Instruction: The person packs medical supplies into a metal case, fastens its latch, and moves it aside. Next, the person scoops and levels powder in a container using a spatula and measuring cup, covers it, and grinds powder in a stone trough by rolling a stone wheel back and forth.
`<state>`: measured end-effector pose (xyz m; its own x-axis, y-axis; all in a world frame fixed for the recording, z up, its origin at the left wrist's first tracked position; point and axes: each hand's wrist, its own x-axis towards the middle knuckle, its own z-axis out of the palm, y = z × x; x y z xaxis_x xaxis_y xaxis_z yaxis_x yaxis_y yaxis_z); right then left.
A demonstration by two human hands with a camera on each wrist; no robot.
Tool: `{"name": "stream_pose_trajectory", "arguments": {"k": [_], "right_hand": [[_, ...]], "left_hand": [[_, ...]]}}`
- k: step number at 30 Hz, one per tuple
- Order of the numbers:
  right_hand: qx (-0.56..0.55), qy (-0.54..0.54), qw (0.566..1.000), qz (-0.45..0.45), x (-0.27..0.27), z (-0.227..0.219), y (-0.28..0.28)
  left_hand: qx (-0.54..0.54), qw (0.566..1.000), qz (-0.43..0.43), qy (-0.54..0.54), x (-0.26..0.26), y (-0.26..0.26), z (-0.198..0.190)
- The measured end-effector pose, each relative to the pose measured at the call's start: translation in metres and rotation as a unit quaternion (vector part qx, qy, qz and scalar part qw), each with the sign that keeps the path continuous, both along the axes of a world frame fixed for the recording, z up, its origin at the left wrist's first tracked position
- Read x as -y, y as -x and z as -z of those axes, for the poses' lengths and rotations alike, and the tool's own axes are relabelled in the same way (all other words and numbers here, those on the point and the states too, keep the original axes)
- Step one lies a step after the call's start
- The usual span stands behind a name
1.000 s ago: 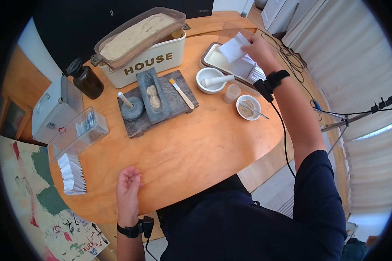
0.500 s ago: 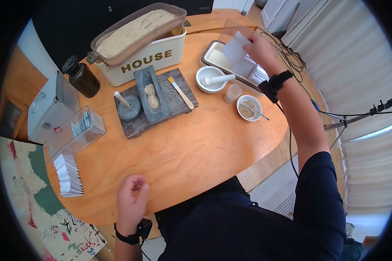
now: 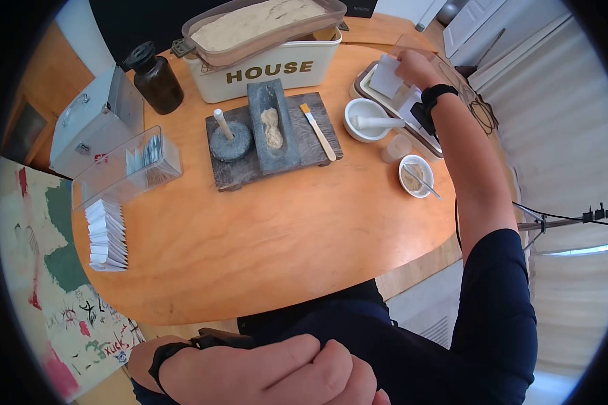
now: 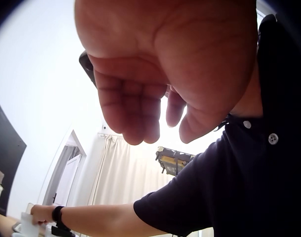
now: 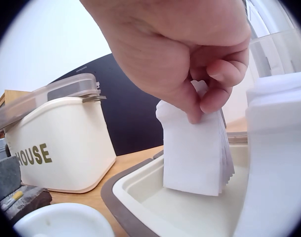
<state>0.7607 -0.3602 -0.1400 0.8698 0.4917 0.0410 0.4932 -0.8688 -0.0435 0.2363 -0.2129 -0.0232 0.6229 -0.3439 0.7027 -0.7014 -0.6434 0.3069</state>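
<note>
Several thin white paper sachets (image 5: 197,153)

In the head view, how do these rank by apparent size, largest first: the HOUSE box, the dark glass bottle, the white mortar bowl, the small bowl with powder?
1. HOUSE box
2. dark glass bottle
3. white mortar bowl
4. small bowl with powder

The two bowls differ only slightly, and the fisheye edge makes that order less sure.

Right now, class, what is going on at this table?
A person's right hand pinches a stack of white paper sheets standing in a cream tray at the far side of the round wooden table. The left hand is off the table near the body, fingers loosely curled, holding nothing. A stone grinder, bowls and a HOUSE tin sit nearby.
</note>
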Motion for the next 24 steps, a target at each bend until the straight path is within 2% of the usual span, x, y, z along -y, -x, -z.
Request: {"name": "stream_pose_trajectory", "arguments": {"k": [2,6,8,9,10,11,12,13,14,15,16,18,19,20,21,23,24], "right_hand": [[0.003,0.015,1.0,0.016,0.0,0.003,-0.002],[0.044,0.035,0.998,-0.003,0.005,0.002,0.006],[0.136,0.057,0.989,0.002,-0.002,-0.014,0.033],[0.174,0.012,0.984,-0.027,0.0,-0.012,0.033],[0.152,-0.052,0.986,-0.045,-0.004,-0.027,0.062],[0.174,-0.069,0.979,-0.078,-0.003,-0.028,0.076],[0.13,-0.111,0.981,-0.093,-0.009,-0.038,0.109],[0.114,-0.147,0.976,-0.114,-0.008,-0.037,0.136],[0.073,-0.178,0.976,-0.101,-0.006,-0.031,0.169],[0.015,-0.187,0.972,-0.14,0.0,-0.026,0.197],[-0.041,-0.177,0.975,-0.125,0.003,-0.024,0.227],[-0.103,-0.204,0.966,-0.121,0.006,-0.014,0.258],[-0.104,-0.212,0.965,-0.117,0.008,-0.002,0.26],[-0.119,-0.252,0.956,-0.094,0.01,0.014,0.261],[-0.135,-0.292,0.944,-0.07,0.011,0.029,0.262],[-0.141,-0.31,0.938,-0.061,0.005,0.05,0.261],[-0.143,-0.318,0.936,-0.053,0.002,0.057,0.258]], "left_hand": [[0.085,0.996,-0.011,-0.012,-0.004,-0.009,0.009],[0.045,0.998,-0.039,0.007,-0.006,-0.005,0.005],[0.13,0.989,-0.062,-0.028,-0.008,-0.009,0.012],[0.122,0.989,-0.078,-0.031,-0.007,-0.01,0.017],[0.142,0.988,-0.057,-0.014,-0.004,-0.012,0.024],[0.162,0.986,-0.038,0.001,-0.001,-0.011,0.025],[0.072,0.992,-0.089,0.063,0.012,0.001,0.016],[0.068,0.992,-0.092,0.061,0.004,0.007,0.01],[0.079,0.994,-0.069,0.015,-0.006,0.009,0.008],[0.093,0.994,-0.042,-0.03,-0.012,0.006,0.007],[0.149,0.983,-0.105,-0.005,-0.008,0.005,0.013],[-0.058,0.995,-0.051,0.063,-0.019,0.019,0.018],[-0.119,0.984,-0.122,0.057,-0.027,0.016,0.03],[-0.177,0.964,-0.195,0.049,-0.038,0.007,0.047],[-0.347,0.901,-0.211,0.153,-0.056,-0.006,0.063],[-0.336,0.865,-0.333,0.167,-0.083,-0.022,0.112],[-0.328,0.857,-0.348,0.19,-0.103,-0.029,0.143]]}}
